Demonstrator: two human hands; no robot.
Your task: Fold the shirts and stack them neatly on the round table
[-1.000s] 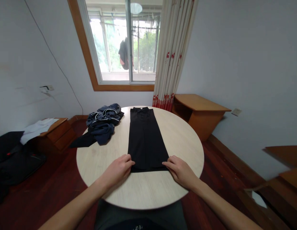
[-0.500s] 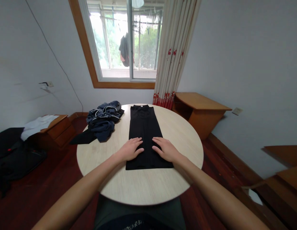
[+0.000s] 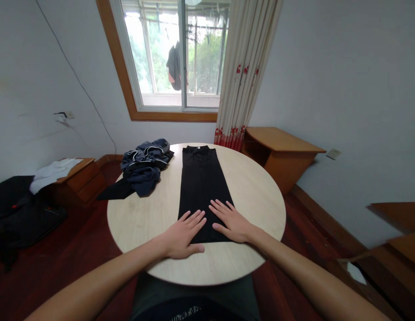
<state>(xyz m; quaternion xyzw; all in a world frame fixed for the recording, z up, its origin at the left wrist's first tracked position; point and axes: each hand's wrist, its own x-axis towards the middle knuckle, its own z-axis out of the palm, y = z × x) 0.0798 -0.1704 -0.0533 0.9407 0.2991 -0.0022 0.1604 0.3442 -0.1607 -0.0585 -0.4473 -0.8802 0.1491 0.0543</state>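
Note:
A black folded garment (image 3: pixel 204 183) lies flat and lengthwise on the round pale table (image 3: pixel 257 187), its waistband at the far edge. My left hand (image 3: pixel 184 234) rests palm down over the garment's near left corner, fingers spread, thumb beside the near hem. On the near right part of the cloth lies my right hand (image 3: pixel 231 220), also flat with its fingers apart. Neither hand grips anything. To the left, a rumpled heap of dark blue and grey clothes (image 3: pixel 145 162) sits on the table, with a black piece hanging past the edge.
A wooden desk (image 3: pixel 284 142) stands behind the table on the right, beside a curtain (image 3: pixel 242 76). At the left are a small drawer cabinet (image 3: pixel 85 180) with white cloth on it and a black bag (image 3: pixel 30 223). More wooden furniture (image 3: pixel 388 267) is at the lower right.
Both hands have slid toward me along the black garment, and their fingers are spread wider. The garment's near edge lies slightly closer to me. The clothes heap stays in place.

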